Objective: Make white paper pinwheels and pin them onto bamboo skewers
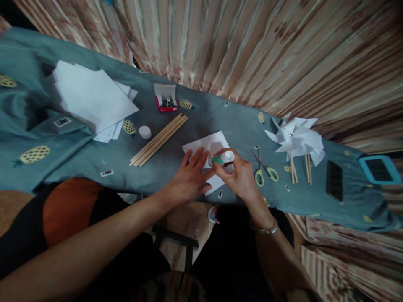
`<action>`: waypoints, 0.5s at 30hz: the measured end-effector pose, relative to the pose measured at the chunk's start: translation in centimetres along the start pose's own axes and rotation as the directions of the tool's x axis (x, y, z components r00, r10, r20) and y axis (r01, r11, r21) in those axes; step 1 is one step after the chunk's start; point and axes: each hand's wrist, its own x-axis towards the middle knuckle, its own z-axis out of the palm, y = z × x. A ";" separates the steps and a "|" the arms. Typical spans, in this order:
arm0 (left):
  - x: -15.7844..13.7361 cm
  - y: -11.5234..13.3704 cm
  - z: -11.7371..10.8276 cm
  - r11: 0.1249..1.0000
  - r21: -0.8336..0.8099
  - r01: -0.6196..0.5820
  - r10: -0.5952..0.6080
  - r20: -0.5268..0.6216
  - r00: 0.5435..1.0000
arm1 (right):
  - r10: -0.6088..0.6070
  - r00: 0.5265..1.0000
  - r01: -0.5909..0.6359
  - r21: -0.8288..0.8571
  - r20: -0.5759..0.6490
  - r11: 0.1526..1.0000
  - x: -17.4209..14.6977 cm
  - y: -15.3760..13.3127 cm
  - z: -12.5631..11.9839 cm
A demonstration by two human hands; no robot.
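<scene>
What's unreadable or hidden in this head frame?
All in the head view:
- White sheet: partly covered by the left hand and right hand.
- Glue stick: label wording too small and blurred; the right hand covers part of it.
- Small metal pieces: too small and heaped to count.
- Paper stack: top sheets hide those beneath, so no count.

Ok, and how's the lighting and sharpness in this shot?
Head view: dim overall, trousers almost black, a soft shadow on the paper beside the right hand; head view also: wide-angle stretching and blur toward the corners, as in the curtain, scissors crisper, print on the glue stick too small to read.
</scene>
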 end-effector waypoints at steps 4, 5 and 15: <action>0.0 -0.1 0.2 1.000 -0.001 -0.008 0.008 -0.024 1.000 | -0.003 1.000 0.003 0.004 0.012 1.000 -0.1 0.1 -0.1; -0.1 -0.1 0.3 1.000 -0.006 -0.009 0.009 -0.028 1.000 | -0.002 1.000 0.002 0.004 0.013 1.000 -0.1 0.1 -0.1; -0.1 -0.2 0.2 0.999 -0.041 -0.013 0.012 -0.027 1.000 | -0.020 0.999 0.021 -0.008 0.025 1.000 -0.3 0.2 -0.3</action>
